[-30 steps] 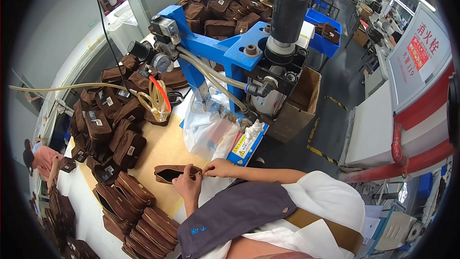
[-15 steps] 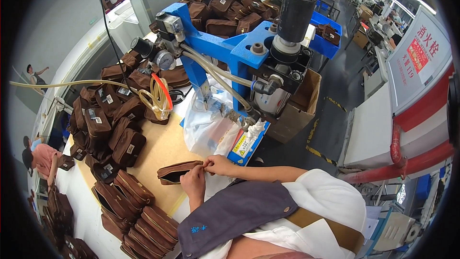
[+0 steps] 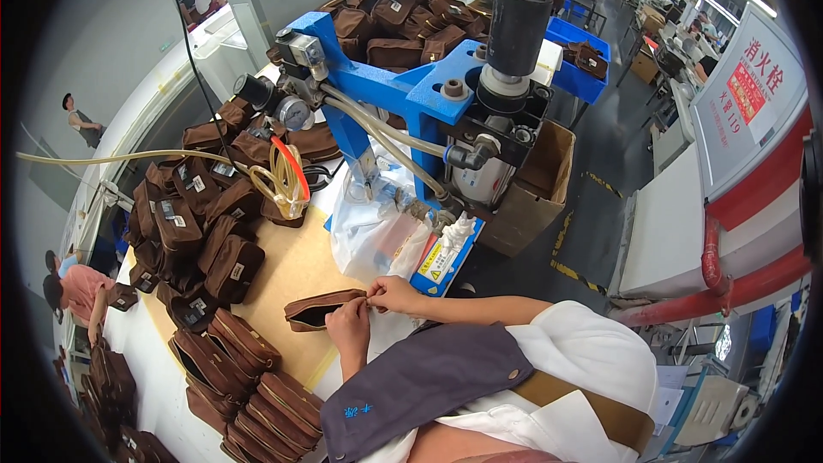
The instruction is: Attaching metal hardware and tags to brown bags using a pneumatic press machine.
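Observation:
A small brown zip pouch (image 3: 310,301) lies in front of me, its top gaping and dark inside. My left hand (image 3: 350,324) is closed on the pouch's right end, fingertips pinched together. Right beside it, my right hand (image 3: 393,293) pinches that same end, apparently at the tip of the zipper; the exact bit between the fingers is too small to make out. Just beyond my hands stands a blue press machine (image 3: 403,90) with a gauge and hoses. Clear plastic film (image 3: 364,231) drapes its base.
Brown pouches (image 3: 249,394) with open tops stand in rows at the near left. More tagged pouches (image 3: 184,219) pile up behind them, and another heap (image 3: 399,17) sits beyond the press. A cardboard box (image 3: 536,197) and a blue crate (image 3: 583,77) are to the right.
Both hands stay pinched at the pouch's end with barely any movement. The whole view has shifted slightly. A person at the far left has changed arm position.

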`<state>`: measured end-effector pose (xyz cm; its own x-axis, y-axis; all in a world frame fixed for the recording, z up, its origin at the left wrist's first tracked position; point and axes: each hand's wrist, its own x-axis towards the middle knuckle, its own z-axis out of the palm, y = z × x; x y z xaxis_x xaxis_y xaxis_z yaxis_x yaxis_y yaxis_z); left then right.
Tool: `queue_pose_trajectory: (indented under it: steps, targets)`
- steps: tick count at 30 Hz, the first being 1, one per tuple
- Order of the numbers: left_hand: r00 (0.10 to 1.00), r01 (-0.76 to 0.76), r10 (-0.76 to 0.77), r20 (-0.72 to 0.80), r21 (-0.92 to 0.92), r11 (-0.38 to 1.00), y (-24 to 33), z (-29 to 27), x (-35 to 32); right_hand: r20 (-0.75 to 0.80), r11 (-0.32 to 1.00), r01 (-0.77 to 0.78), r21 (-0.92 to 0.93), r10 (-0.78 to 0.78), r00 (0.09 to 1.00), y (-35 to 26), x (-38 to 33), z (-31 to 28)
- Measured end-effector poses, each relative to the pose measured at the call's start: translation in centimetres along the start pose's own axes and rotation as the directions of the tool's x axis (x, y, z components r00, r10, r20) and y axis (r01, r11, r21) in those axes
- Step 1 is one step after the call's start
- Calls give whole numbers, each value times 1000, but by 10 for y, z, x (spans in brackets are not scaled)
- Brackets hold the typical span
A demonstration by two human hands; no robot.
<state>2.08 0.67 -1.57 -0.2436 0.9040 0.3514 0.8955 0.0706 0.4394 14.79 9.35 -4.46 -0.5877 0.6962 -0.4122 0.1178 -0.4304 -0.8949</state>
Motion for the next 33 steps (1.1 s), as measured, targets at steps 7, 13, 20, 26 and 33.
queue_pose_trajectory:
  steps: [7,13,20,26,33]
  targets:
    - [1000,25,-25,2,-50,998,-1,3,-2,-73,999,26,-23,-28,997,0,6,-2]
    - [1000,-14,15,25,-28,1000,-3,1,-1,28,998,18,56,-20,999,0,5,-1]
    - [996,-47,52,69,-68,997,-3,-8,1,44,983,-30,181,23,999,-7,0,4]
    - [992,-58,65,109,-66,996,10,-40,19,125,988,153,6,-152,980,-38,-11,4]
    - [979,72,43,197,-541,838,52,-89,45,486,629,725,-282,-558,673,-120,-47,-43]
